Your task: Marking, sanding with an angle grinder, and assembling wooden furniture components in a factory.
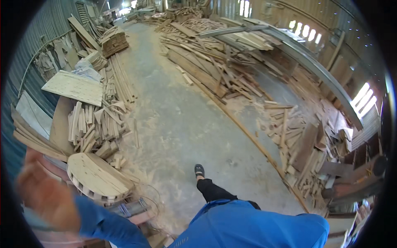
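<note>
My left hand [49, 196] is raised at the lower left, at the end of a blue sleeve. Motion smears its fingers, so their pose does not show, and I make out nothing held. Nearest to it in the picture is a pale, rounded wooden panel [97, 173] with a notched lower edge. My right hand is out of the picture. Below, one foot in a dark sandal [199, 170] is on the grey concrete floor [178, 120].
Wood offcuts [89, 124] and a pale board [74, 87] line the left wall. Stacked planks [114, 42] stand farther back. On the right lie heaped planks [198, 68], a long thin timber strip [248, 138] and more scraps [308, 144]. A long metal beam [314, 62] spans above them.
</note>
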`<action>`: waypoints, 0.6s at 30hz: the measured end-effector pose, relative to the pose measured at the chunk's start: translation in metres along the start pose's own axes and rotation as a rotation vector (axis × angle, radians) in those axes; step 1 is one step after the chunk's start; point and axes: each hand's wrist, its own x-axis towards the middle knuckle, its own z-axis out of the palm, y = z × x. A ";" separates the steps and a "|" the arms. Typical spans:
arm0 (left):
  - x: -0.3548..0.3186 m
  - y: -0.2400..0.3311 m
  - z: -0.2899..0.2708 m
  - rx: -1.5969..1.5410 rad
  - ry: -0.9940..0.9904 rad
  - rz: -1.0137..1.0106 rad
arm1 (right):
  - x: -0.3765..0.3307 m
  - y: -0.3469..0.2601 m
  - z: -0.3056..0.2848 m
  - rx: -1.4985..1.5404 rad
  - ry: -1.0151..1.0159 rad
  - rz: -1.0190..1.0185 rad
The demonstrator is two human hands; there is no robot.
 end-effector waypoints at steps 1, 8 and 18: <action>0.040 -0.029 0.015 0.114 0.042 0.071 | 0.010 -0.061 -0.027 -0.006 -0.006 -0.029; 0.184 -0.333 0.090 0.456 0.167 0.094 | -0.086 -0.617 -0.294 -0.023 0.588 -0.868; 0.250 -0.834 0.175 0.507 0.217 -0.045 | -0.234 -1.160 -0.570 -0.132 0.719 -1.224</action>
